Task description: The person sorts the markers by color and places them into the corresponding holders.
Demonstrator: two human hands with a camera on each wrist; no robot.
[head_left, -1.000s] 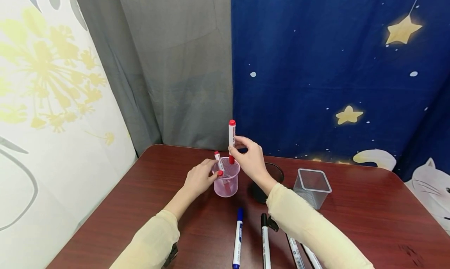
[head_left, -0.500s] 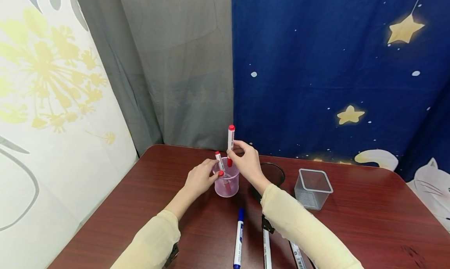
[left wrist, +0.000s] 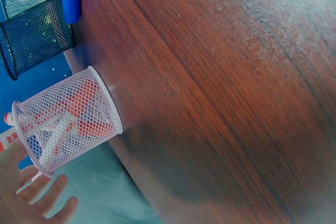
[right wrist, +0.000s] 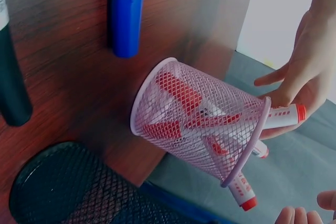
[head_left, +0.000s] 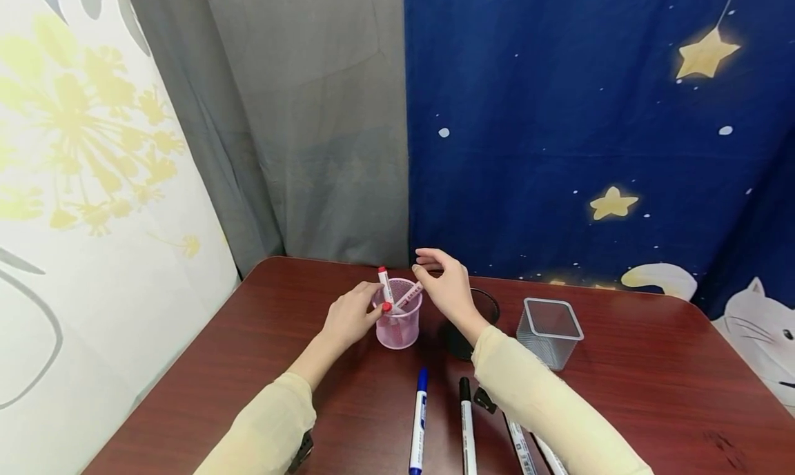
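Observation:
A pink mesh pen cup (head_left: 397, 331) stands upright on the table, holding red whiteboard markers. Three marker tops project past its rim in the right wrist view, including a leaning marker (right wrist: 242, 190). My left hand (head_left: 349, 315) holds the cup's left rim, with its thumb close to one red cap (head_left: 387, 307); several of its fingers (left wrist: 51, 195) extend outside the cup. Just right of and above the rim, my right hand (head_left: 448, 285) holds nothing, its fingers loosely bent. Its fingertips also show at the lower corner of the right wrist view.
Right of the pink cup stands a black mesh cup (head_left: 462, 340), partly behind my right forearm. Farther right is a silver square mesh holder (head_left: 551, 333). A blue marker (head_left: 419, 420), a black marker (head_left: 468, 427) and others lie in front. Curtains hang behind the table.
My right hand lowered a red marker into the pink cup and let it go; the marker now leans right against the rim. My left hand has stayed at the cup.

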